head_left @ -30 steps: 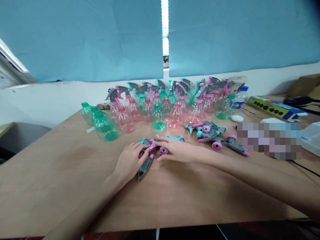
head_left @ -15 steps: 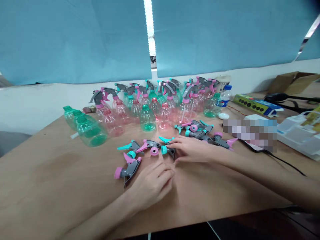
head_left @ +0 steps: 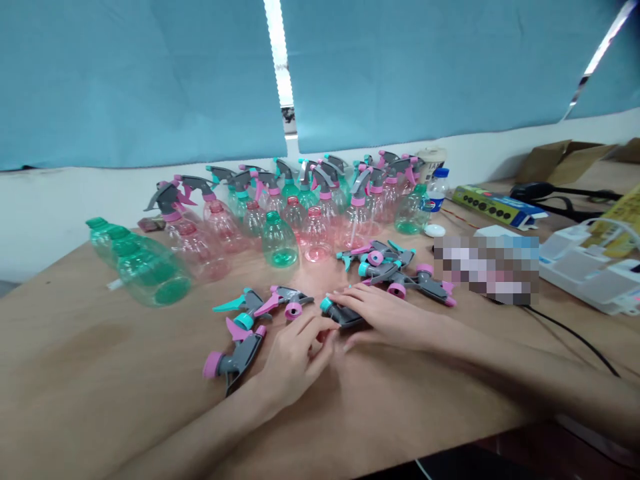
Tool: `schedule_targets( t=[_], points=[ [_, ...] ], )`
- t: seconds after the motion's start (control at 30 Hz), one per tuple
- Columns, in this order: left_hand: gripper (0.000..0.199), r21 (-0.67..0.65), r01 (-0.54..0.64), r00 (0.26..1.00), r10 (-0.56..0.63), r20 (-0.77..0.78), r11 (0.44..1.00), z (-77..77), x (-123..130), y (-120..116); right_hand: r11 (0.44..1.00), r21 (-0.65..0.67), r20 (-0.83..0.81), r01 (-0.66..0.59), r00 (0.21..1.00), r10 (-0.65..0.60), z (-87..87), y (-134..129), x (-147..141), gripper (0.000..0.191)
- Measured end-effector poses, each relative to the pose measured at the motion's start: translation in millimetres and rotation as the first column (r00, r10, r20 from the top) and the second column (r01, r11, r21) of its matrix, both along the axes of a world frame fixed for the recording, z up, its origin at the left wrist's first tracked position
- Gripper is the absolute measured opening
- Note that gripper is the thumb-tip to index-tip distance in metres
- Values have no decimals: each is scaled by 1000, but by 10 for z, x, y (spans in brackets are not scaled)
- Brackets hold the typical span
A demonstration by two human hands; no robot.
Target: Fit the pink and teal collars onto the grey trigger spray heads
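Note:
Under the fingers of my right hand (head_left: 380, 315) lies a trigger spray head (head_left: 341, 312), grey with a teal collar; the hand partly covers it and grips it from the right. My left hand (head_left: 300, 353) is closed with bent fingers, its fingertips at the near edge of that spray head. Whether anything is pinched there is hidden. Left of it are a pink-collared spray head (head_left: 237, 357), a teal-trigger one (head_left: 246, 308) and another pink one (head_left: 290, 299). More spray heads (head_left: 395, 270) lie in a heap beyond my right hand.
Behind stand several pink and green bottles, some topped with sprayers, others uncapped, such as a green bottle (head_left: 279, 240). Green bottles (head_left: 150, 273) lean together at left. At right are a Pepsi bottle (head_left: 437, 193), a power strip box (head_left: 495, 207), a clear plastic case (head_left: 585, 270) and a cardboard box (head_left: 560, 163).
The view has shifted, moving the scene left. The teal-collared spray head has turned under my right hand and sits apart from the pink one. My left fingers have come to its near edge.

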State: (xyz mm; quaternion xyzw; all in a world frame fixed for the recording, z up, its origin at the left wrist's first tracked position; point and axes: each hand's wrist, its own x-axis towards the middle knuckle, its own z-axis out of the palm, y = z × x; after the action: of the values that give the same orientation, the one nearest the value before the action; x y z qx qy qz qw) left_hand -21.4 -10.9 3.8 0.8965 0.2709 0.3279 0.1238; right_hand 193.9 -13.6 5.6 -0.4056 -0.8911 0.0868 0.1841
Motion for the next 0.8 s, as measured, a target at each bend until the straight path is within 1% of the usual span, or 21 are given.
schedule_targets(
  t=[0.07, 0.13, 0.27, 0.33, 0.4, 0.47, 0.5, 0.57, 0.63, 0.67, 0.73, 0.8],
  points=[
    [14, -26, -30, 1000, 30, -8, 999, 14, 2, 6, 997, -16, -28, 73, 997, -73, -31, 10, -26, 56],
    [13, -55, -54, 998, 53, -19, 997, 18, -1, 3, 993, -31, -57, 118, 991, -119, -34, -9, -30, 48],
    [11, -119, -133, 991, 133, -7, 984, -25, -15, 27, 994, -95, -166, 61, 983, -76, -24, -45, -2, 40],
    [17, -165, -176, 984, 180, 12, 971, -54, -22, 55, 993, -101, -221, 57, 972, -78, -31, -53, 4, 35],
    [27, -238, -158, 985, 169, 24, 958, -69, -28, 77, 993, -101, -249, 62, 965, -85, -44, -63, -6, 30],
    [32, -325, -97, 993, 113, 33, 941, -66, -30, 84, 993, -99, -262, 58, 962, -82, -58, -82, -26, 29],
    [32, -361, -72, 995, 92, 39, 930, -61, -31, 80, 994, -96, -264, 57, 961, -80, -64, -95, -39, 33],
    [32, -391, -62, 993, 95, 66, 918, -48, -30, 64, 995, -80, -270, 59, 960, -78, -72, -129, -65, 41],
    [31, -360, -79, 986, 125, 106, 930, -41, -28, 44, 996, -61, -279, 59, 957, -74, -72, -172, -90, 47],
    [30, -324, -81, 983, 129, 130, 943, -42, -27, 35, 997, -50, -285, 53, 956, -65, -71, -194, -101, 50],
    [29, -220, -81, 978, 120, 170, 972, -53, -24, 21, 999, -17, -306, 42, 951, -45, -74, -231, -121, 53],
    [29, -104, -79, 977, 98, 191, 991, -70, -22, 12, 998, 42, -332, 40, 943, -24, -88, -249, -138, 51]
  ],
)
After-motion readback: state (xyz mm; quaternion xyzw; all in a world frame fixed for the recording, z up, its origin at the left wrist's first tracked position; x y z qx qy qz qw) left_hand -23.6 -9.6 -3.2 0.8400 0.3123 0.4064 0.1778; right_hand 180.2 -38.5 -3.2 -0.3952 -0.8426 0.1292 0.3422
